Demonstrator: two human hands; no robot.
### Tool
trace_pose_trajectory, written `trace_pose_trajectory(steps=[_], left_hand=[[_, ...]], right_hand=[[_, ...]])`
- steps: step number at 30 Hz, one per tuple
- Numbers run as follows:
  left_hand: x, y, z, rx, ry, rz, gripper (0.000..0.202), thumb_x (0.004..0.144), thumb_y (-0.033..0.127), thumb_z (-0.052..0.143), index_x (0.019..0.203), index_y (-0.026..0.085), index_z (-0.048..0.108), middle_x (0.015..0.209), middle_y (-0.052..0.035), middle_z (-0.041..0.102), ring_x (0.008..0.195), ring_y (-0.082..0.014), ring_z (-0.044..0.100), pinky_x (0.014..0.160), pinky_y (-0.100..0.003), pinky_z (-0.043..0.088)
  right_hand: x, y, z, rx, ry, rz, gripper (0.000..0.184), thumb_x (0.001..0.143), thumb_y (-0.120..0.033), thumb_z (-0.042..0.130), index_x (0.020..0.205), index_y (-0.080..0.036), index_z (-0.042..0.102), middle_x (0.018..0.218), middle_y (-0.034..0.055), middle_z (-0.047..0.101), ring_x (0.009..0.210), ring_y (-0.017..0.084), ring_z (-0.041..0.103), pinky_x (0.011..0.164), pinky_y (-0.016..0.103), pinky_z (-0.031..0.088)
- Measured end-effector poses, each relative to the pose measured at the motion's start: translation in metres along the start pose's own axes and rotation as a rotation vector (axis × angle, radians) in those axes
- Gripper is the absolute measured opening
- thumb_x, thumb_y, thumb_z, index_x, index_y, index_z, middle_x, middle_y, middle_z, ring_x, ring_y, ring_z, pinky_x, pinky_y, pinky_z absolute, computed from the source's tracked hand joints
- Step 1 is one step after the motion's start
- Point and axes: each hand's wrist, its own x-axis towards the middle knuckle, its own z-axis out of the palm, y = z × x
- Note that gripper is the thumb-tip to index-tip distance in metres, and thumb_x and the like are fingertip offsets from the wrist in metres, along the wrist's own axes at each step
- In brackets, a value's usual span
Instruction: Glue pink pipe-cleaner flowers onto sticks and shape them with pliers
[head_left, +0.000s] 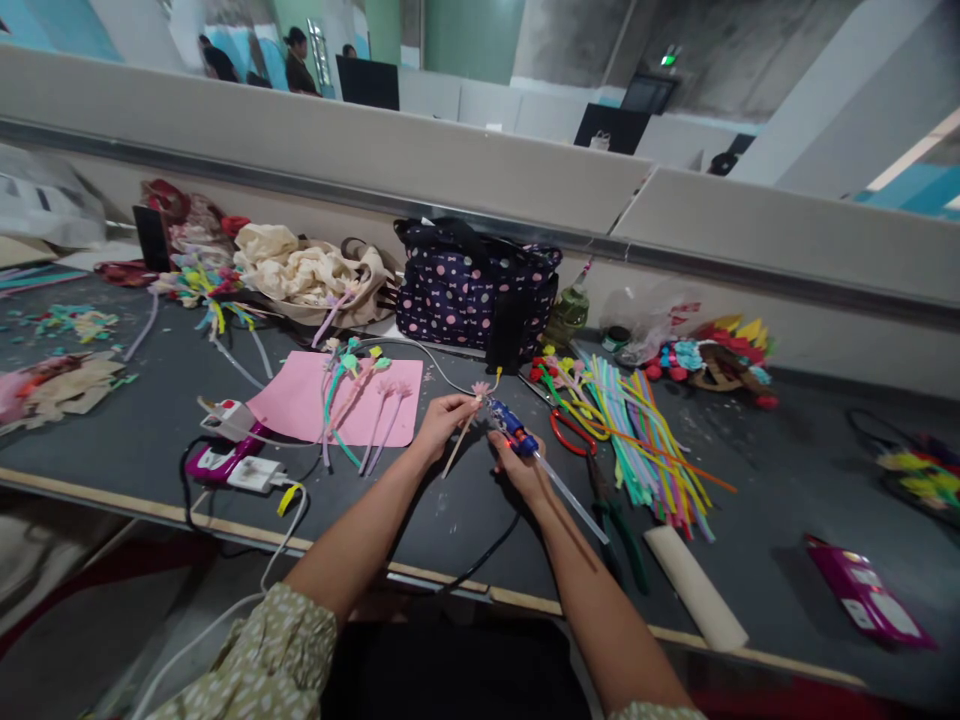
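My left hand (444,422) pinches a small pink flower (481,390) on a pale stem (457,447) that slants down toward me. In my right hand (519,465) is a blue glue gun (513,424), with a clear glue stick (571,497) poking out of its back end. The nozzle points up and left, close to the flower; whether they touch I cannot tell. Left of my hands, finished-looking pipe-cleaner flowers (384,390) lie on a pink sheet (292,400).
Red-handled scissors (572,432), green-handled pliers (628,545) and a bundle of coloured pipe cleaners (637,430) lie to the right, beside a cardboard tube (694,588). A purple power strip (225,460) with cables sits at left. A dotted bag (465,285) stands behind.
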Motion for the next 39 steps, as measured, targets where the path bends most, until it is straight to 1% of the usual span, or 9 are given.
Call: trace_pose_trajectory(steps=[6, 12, 17, 23, 26, 29, 32, 35, 39], left_hand=[[0.000, 0.002, 0.000, 0.022, 0.012, 0.022, 0.033, 0.066, 0.044, 0.078, 0.076, 0.013, 0.073, 0.063, -0.0014, 0.059, 0.052, -0.0080, 0.043, 0.051, -0.021, 0.032], [-0.001, 0.004, 0.000, 0.040, 0.015, 0.033, 0.033, 0.066, 0.045, 0.078, 0.075, 0.013, 0.072, 0.062, -0.0008, 0.059, 0.053, -0.0079, 0.043, 0.052, -0.021, 0.032], [-0.003, 0.004, 0.001, 0.080, 0.038, 0.070, 0.032, 0.067, 0.044, 0.077, 0.074, 0.014, 0.072, 0.059, 0.0006, 0.056, 0.052, -0.0081, 0.041, 0.051, -0.022, 0.030], [-0.002, 0.005, 0.001, 0.111, 0.117, 0.089, 0.031, 0.067, 0.044, 0.076, 0.075, 0.015, 0.072, 0.055, 0.0022, 0.053, 0.049, -0.0074, 0.037, 0.047, -0.022, 0.026], [0.000, 0.005, -0.001, 0.084, 0.137, 0.072, 0.029, 0.066, 0.043, 0.077, 0.073, 0.016, 0.071, 0.058, 0.0015, 0.055, 0.049, -0.0072, 0.039, 0.046, -0.020, 0.029], [0.002, 0.003, -0.003, 0.039, 0.120, 0.030, 0.029, 0.065, 0.043, 0.078, 0.074, 0.016, 0.071, 0.061, 0.0005, 0.057, 0.051, -0.0074, 0.044, 0.047, -0.019, 0.036], [0.003, 0.001, -0.003, -0.001, 0.096, -0.012, 0.031, 0.064, 0.043, 0.078, 0.075, 0.016, 0.070, 0.068, -0.0015, 0.061, 0.054, -0.0080, 0.050, 0.050, -0.019, 0.042], [0.003, 0.000, -0.002, -0.044, 0.071, -0.049, 0.030, 0.063, 0.041, 0.079, 0.075, 0.015, 0.068, 0.080, -0.0046, 0.066, 0.061, -0.0092, 0.057, 0.053, -0.019, 0.046], [0.003, 0.000, 0.000, -0.071, 0.040, -0.082, 0.030, 0.064, 0.038, 0.078, 0.078, 0.014, 0.068, 0.090, -0.0079, 0.068, 0.067, -0.0109, 0.061, 0.055, -0.020, 0.050]], right_hand=[[-0.001, -0.006, -0.002, -0.030, -0.005, 0.009, 0.036, 0.076, -0.056, 0.065, 0.076, -0.020, 0.064, 0.045, -0.0046, 0.054, 0.038, 0.015, 0.056, 0.043, 0.025, 0.046], [-0.002, -0.015, -0.005, -0.042, -0.057, 0.042, 0.036, 0.075, -0.057, 0.066, 0.078, -0.021, 0.064, 0.046, -0.0045, 0.055, 0.040, 0.017, 0.058, 0.046, 0.026, 0.047], [-0.001, -0.009, -0.002, -0.074, -0.032, -0.010, 0.034, 0.076, -0.055, 0.066, 0.075, -0.020, 0.063, 0.047, -0.0046, 0.054, 0.040, 0.015, 0.057, 0.046, 0.025, 0.045], [0.003, -0.001, -0.003, -0.163, 0.018, -0.032, 0.035, 0.078, -0.056, 0.063, 0.075, -0.021, 0.064, 0.051, -0.0033, 0.057, 0.045, 0.017, 0.059, 0.048, 0.025, 0.045], [0.006, 0.002, -0.005, -0.167, 0.097, -0.016, 0.036, 0.079, -0.057, 0.060, 0.077, -0.021, 0.063, 0.050, -0.0036, 0.056, 0.045, 0.017, 0.059, 0.049, 0.025, 0.045], [0.012, 0.006, -0.008, -0.120, 0.212, 0.009, 0.038, 0.078, -0.057, 0.061, 0.082, -0.019, 0.063, 0.059, -0.0009, 0.061, 0.048, 0.017, 0.061, 0.051, 0.026, 0.047], [0.018, 0.011, -0.011, -0.070, 0.307, 0.055, 0.037, 0.075, -0.055, 0.063, 0.082, -0.018, 0.062, 0.065, 0.0021, 0.065, 0.053, 0.019, 0.062, 0.053, 0.028, 0.048], [0.023, 0.014, -0.013, -0.077, 0.334, 0.074, 0.034, 0.073, -0.052, 0.064, 0.081, -0.018, 0.063, 0.065, 0.0029, 0.065, 0.058, 0.020, 0.061, 0.055, 0.029, 0.047], [0.029, 0.016, -0.013, -0.234, 0.316, 0.048, 0.029, 0.075, -0.046, 0.060, 0.083, -0.018, 0.063, 0.068, 0.0029, 0.065, 0.062, 0.020, 0.059, 0.058, 0.029, 0.044]])
